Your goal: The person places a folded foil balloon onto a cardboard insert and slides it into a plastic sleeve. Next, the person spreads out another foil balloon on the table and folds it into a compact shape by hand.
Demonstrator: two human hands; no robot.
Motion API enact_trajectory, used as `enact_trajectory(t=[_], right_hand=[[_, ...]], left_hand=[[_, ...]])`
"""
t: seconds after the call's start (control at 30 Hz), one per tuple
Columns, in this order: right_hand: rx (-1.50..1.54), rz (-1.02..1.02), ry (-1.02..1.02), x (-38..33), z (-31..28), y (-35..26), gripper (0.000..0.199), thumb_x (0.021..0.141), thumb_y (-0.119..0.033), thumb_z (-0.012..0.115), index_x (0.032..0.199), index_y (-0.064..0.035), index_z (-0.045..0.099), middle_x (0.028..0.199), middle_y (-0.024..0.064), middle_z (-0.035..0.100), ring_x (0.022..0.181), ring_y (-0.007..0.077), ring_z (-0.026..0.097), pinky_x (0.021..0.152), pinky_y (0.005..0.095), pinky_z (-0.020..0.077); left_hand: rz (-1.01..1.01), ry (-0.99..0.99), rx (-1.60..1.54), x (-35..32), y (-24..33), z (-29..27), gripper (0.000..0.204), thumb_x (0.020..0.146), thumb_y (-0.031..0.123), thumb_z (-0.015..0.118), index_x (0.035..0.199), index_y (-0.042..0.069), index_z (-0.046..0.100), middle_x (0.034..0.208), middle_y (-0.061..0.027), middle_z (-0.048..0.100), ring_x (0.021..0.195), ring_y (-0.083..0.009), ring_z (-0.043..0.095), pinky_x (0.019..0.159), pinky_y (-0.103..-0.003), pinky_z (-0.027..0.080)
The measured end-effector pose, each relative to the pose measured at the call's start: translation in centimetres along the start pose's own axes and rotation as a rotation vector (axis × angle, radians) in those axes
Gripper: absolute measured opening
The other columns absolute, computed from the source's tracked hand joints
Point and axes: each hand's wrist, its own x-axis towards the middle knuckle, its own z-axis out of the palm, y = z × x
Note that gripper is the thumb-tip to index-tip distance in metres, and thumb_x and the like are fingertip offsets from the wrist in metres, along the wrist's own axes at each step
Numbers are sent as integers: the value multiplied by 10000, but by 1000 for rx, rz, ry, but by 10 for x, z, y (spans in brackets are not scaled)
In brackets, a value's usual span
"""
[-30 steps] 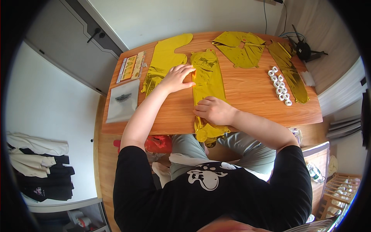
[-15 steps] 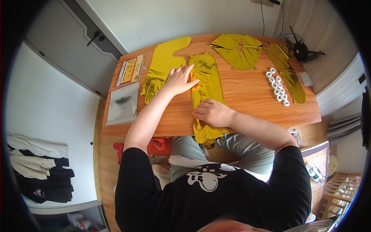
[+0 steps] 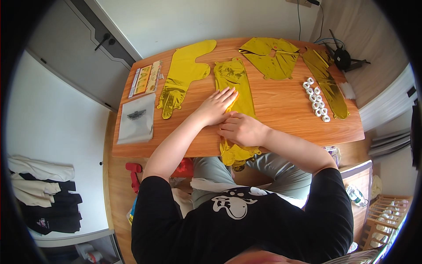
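A flat gold foil balloon (image 3: pixel 243 90) lies lengthwise in front of me, its near end (image 3: pixel 237 156) hanging over the table's front edge. My left hand (image 3: pixel 215 107) rests on its left side, fingers stretched out along the foil. Just nearer to me, my right hand (image 3: pixel 243 129) is closed, with curled fingertips pinching or pressing the foil; the exact grip is hidden. The two hands touch or nearly touch. To the left lies another flat gold foil balloon (image 3: pixel 187 61). A wide gold foil piece (image 3: pixel 277 61) and a long narrow one (image 3: pixel 326 83) lie at the back right.
Several small white rolls (image 3: pixel 316 99) sit in rows on the right of the wooden table (image 3: pixel 290 123). At the left edge are printed packets (image 3: pixel 145 79) and a stack of clear plastic bags (image 3: pixel 136 119). A black device with antennas (image 3: pixel 343 57) stands at the back right.
My left hand has slid down the foil toward me and now lies flat beside my right hand. My right hand has barely moved.
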Motion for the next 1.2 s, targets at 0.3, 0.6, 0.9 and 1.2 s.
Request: enact_trajectory(t=[0.3,0.6,0.9,1.2], right_hand=[[483,297,107,6,-15,9,218,951,-233,706,1040,-35,728,973,141,739,978,341,702,869,456,553],[-280,884,67,-24,-5,52,217,949,-212,648,1123,-104,719,1267,44,686,1215,265,597,999,463,469],[-269,878,37,-25,0,53,219,948,-233,628,1114,-119,714,1239,19,692,1209,256,604,999,467,467],[-230,990,-34,-16,-7,50,271,950,-254,633,1173,-124,714,1247,34,689,1208,271,605,1008,468,462]], left_hand=[[13,43,16,-1,-6,10,782,997,409,574,1628,53,279,1691,-164,286,1569,-321,262,1275,-471,229],[-25,13,-28,0,0,4,860,1017,623,486,1624,51,276,1682,-186,288,1563,-347,262,1270,-499,227],[27,126,-127,-1,-1,6,818,1014,616,497,1622,100,314,1681,-181,293,1559,-357,267,1261,-517,236],[83,102,-49,-2,-2,10,745,1017,654,452,1583,173,408,1660,-93,367,1543,-318,312,1239,-584,237]])
